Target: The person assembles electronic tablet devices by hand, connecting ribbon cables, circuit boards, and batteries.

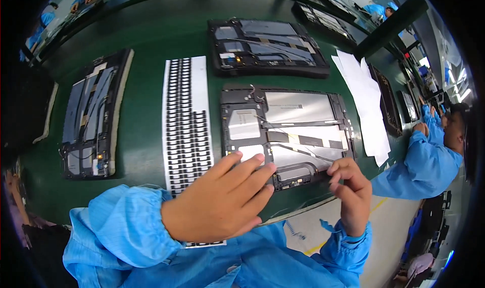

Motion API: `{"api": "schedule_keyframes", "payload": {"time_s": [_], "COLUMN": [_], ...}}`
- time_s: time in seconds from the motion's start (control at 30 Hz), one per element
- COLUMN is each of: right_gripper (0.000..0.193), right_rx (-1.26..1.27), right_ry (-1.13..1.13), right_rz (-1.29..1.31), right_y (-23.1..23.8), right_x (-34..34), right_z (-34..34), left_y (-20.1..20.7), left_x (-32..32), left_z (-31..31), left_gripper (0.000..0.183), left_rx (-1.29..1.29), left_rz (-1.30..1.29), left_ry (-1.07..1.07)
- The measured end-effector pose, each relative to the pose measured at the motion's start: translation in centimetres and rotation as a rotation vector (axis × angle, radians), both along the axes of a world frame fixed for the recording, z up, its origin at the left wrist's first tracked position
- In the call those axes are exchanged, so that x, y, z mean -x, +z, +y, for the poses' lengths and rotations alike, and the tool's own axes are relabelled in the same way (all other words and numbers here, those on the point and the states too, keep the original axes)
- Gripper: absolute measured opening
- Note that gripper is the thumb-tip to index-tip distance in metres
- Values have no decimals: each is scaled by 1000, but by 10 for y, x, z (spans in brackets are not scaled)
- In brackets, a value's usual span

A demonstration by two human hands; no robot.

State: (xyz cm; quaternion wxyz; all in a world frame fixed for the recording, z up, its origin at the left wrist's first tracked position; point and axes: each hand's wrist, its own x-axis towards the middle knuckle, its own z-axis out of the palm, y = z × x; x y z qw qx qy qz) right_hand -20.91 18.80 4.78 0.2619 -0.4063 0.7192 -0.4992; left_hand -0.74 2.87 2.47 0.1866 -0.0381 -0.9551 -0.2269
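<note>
One opened device [290, 129] lay on the green table [141, 96]. One left hand [222, 202], fingers spread, gripped nothing at its near left corner. One right hand [351, 189] was curled by the right corner; its grip could not be told. Two similar devices [268, 50] and one sticker sheet [186, 106] lay near.

The only view is from a fisheye camera on the person's head. It faces down and forward over the green desk [144, 111], near to the left hand [222, 199] and the right hand [352, 194] at lower centre; straight edges are bending toward the rim.
</note>
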Motion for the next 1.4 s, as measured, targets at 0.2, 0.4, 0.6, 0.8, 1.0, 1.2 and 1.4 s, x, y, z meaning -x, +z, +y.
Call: {"api": "schedule_keyframes", "payload": {"time_s": [0.2, 0.4, 0.6, 0.8, 1.0, 1.2, 1.4], "right_gripper": [9, 10, 10, 9, 7, 8, 8], "right_rx": [72, 81, 76, 80, 21, 21, 13], "right_ry": [53, 75, 106, 75, 139, 81, 83], "right_rz": [115, 177, 190, 148, 275, 300, 290], "right_y": [-14, -25, -22, -13, -19, -20, -19], "right_x": [-3, 4, 1, -7, -7, -11, -10], "right_z": [-9, -10, -16, -21, -27, -33, -32], "left_y": [-6, -15, -19, -14, -16, -13, -10], "left_x": [22, 17, 11, 10, 10, 11, 11], "left_z": [-10, -10, -16, -1, 2, 2, 3], "left_gripper": [79, 109, 108, 96, 82, 73, 67], "left_rx": [10, -194, -164, -164, -60, -107, -15], "left_rz": [-111, -239, -131, -182, -174, -200, -237], "left_ry": [203, 454, 388, 447, 369, 350, 329]}}
